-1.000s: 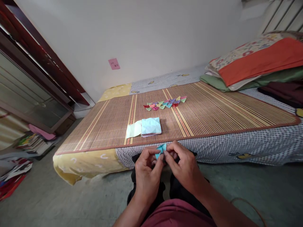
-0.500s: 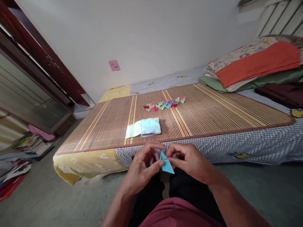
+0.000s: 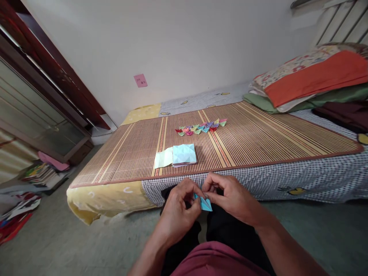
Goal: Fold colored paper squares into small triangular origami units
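Between my hands, over my lap, is a small folded piece of light blue paper [image 3: 206,205] with a pointed lower right corner. My left hand [image 3: 181,207] pinches its left side, fingers curled over the top. At its upper right edge, my right hand [image 3: 227,193] grips it between thumb and index finger. Beyond them on the striped mat [image 3: 244,142] lies a stack of creased light blue squares [image 3: 184,154], with a pale yellow-green sheet [image 3: 163,158] beside it on the left. Farther back sit several small folded paper pieces [image 3: 201,127] in many colours.
The mat covers a bed with a checked and yellow sheet [image 3: 115,197]. Folded bedding [image 3: 316,78] is piled at the right. A pink note [image 3: 140,80] is on the wall. Books [image 3: 40,174] and clothes [image 3: 17,214] lie at the far left.
My left fingers have come down and closed over the top of the blue paper, hiding its upper tip. Less of the paper shows. The view has shifted slightly.
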The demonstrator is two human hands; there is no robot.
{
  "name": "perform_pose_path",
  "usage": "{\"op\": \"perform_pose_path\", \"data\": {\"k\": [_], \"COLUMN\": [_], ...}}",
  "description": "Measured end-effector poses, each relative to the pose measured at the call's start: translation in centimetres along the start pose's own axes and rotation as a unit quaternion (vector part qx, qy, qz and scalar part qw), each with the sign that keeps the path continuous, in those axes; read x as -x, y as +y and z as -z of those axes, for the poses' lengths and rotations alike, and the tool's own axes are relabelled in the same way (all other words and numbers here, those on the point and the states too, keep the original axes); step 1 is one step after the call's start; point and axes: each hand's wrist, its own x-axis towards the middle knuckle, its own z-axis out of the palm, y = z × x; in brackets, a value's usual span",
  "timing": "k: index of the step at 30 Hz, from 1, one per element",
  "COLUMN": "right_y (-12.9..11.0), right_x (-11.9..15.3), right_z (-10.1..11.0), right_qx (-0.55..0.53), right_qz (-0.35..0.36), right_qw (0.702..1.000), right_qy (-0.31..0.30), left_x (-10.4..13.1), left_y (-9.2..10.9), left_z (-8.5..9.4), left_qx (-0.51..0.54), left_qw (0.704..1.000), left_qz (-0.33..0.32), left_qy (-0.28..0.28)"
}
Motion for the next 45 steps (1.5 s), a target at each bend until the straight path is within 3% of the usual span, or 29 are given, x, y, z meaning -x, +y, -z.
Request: {"op": "perform_pose_path", "data": {"k": [7,13,20,26,31,39,45], "right_y": [-0.1,-0.6,0.0,-0.1,0.0,0.4,1.0], "right_x": [0.2,0.8,0.5,0.4,0.5,0.5,0.3], "right_z": [0.0,-0.6,-2.2,-2.4,-1.8,-1.3,-1.3], "right_qx": [0.072,0.109,0.166,0.171,0.149,0.128,0.175], "right_qz": [0.024,0.117,0.159,0.182,0.186,0.163,0.243], "right_qw": [0.996,0.985,0.964,0.951,0.954,0.961,0.944], "right_qy": [0.046,0.072,0.137,0.183,0.181,0.180,0.138], "left_x": [0.1,-0.1,0.2,0.2,0.1,-0.1,-0.1], "left_y": [-0.2,0.0,0.0,-0.2,-0.5,-0.8,-0.8], "left_z": [-0.2,-0.4,-1.2,-1.4,-1.5,-1.5,-1.5], "left_qx": [0.006,-0.064,-0.086,-0.087,-0.080,-0.040,-0.081], "left_qw": [0.999,0.996,0.989,0.983,0.979,0.985,0.980], "left_qz": [0.019,-0.033,-0.049,-0.063,-0.056,-0.020,-0.054], "left_qy": [0.032,0.059,0.106,0.151,0.178,0.168,0.171]}}
